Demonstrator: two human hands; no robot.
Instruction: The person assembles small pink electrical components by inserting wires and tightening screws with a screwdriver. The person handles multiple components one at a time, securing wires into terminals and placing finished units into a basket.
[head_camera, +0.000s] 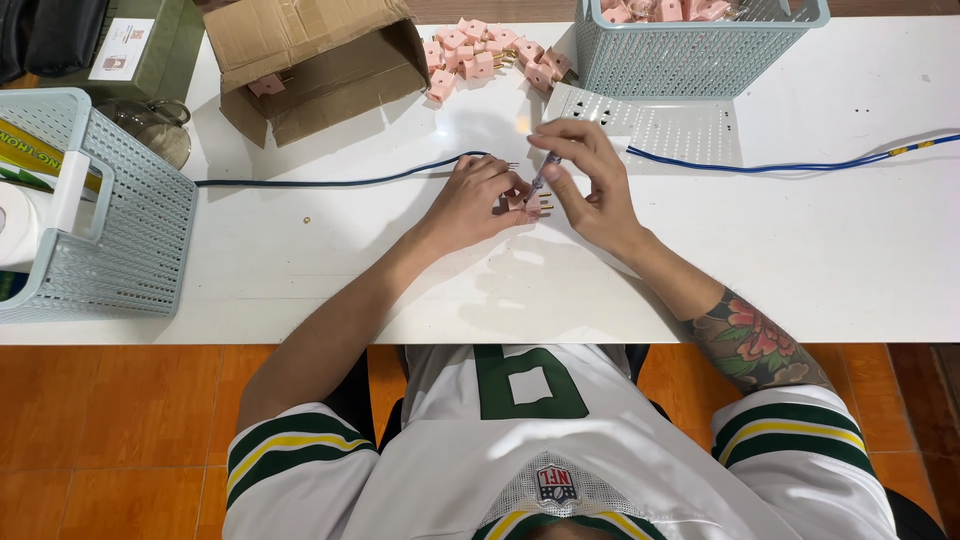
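Note:
My left hand (470, 200) pins a small pink plug (528, 203) with brass prongs against the white table (300, 270). A dark blue cable (330, 183) runs from the left edge of the table up to this hand. My right hand (590, 180) grips a thin screwdriver (545, 170) between thumb and fingers, its tip pointing down onto the plug. Both hands meet at the middle of the table, fingers touching around the plug.
A pile of pink plugs (490, 55) lies by an open cardboard box (320, 65). A light blue basket (690, 45) holds more pink plugs. Another blue basket (100, 220) stands at left. A blue cable (800, 165) runs right. One tiny screw (306, 219) lies loose.

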